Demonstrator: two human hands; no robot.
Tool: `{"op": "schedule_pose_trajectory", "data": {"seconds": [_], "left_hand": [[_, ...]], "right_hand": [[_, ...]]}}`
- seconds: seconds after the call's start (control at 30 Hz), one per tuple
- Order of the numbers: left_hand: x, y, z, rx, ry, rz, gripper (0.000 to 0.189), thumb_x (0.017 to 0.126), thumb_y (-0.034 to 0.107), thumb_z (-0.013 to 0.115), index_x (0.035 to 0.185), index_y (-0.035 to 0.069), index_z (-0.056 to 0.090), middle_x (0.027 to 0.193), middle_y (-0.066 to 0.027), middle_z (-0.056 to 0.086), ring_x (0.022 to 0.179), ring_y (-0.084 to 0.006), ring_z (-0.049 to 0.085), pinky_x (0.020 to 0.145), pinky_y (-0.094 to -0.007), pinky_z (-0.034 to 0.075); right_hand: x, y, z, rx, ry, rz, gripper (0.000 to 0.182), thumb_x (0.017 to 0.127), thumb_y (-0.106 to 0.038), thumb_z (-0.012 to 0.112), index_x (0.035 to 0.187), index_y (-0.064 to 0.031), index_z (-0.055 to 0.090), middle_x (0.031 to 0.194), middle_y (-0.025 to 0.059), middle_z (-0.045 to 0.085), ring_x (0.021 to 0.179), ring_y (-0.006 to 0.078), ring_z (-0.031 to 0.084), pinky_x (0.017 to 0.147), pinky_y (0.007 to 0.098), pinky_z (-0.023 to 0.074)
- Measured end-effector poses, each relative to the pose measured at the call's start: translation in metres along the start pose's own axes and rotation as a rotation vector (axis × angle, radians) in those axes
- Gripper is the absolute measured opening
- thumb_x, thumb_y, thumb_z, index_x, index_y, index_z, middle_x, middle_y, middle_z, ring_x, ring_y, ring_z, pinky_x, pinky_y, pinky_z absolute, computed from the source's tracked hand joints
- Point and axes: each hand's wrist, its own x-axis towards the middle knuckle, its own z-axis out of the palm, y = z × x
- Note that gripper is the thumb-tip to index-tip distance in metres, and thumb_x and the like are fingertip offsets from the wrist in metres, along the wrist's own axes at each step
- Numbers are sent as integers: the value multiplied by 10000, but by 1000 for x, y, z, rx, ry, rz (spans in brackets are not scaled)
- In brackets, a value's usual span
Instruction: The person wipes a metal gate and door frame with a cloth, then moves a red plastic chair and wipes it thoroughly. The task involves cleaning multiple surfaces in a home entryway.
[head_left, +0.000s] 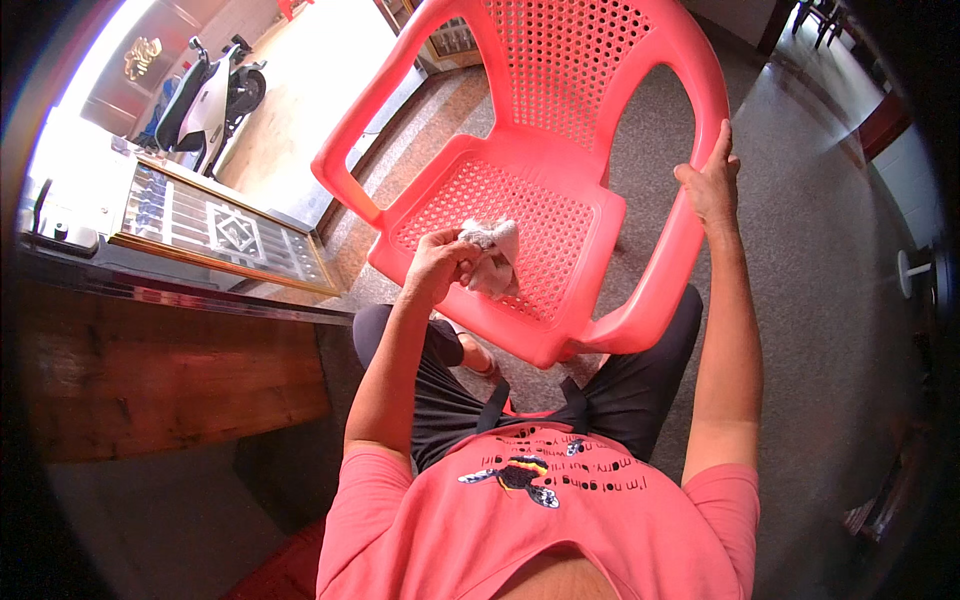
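A red plastic armchair (480, 172) with a perforated seat and back stands in front of my knees, its seat towards me. My left hand (435, 266) pinches a crumpled whitish cloth (495, 259) over the front left part of the seat. Whether the cloth touches the seat I cannot tell. On the chair's right side, my right hand (711, 187) grips the armrest where it curves up to the back, thumb on the inner side. Most of its fingers are hidden behind the rail.
A brown wooden panel (172, 375) lies low on the left, below a gold-framed glass door (225, 232). Through the bright doorway a white scooter (206, 112) is parked outside. Grey speckled floor (795, 300) extends on the right, with a fan-like object (911, 274) at the edge.
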Motion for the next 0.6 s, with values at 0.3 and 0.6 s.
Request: {"op": "schedule_pose_trajectory", "data": {"seconds": [0.3, 0.6], "left_hand": [[-31, 58, 19, 119, 105, 41, 306, 855, 254, 523, 646, 31, 543, 449, 6, 410, 322, -58, 343, 277, -216, 231], [-24, 72, 7, 312, 262, 148, 263, 844, 253, 525, 707, 39, 590, 446, 18, 418, 322, -61, 351, 287, -219, 241]], "right_hand": [[0, 1, 0, 7, 8, 0, 869, 637, -167, 557, 1360, -131, 77, 1124, 278, 358, 960, 407, 499, 803, 420, 424], [2, 6, 3, 13, 31, -25, 888, 614, -168, 569, 1358, -132, 85, 1116, 273, 364, 949, 409, 499, 808, 423, 423]]}}
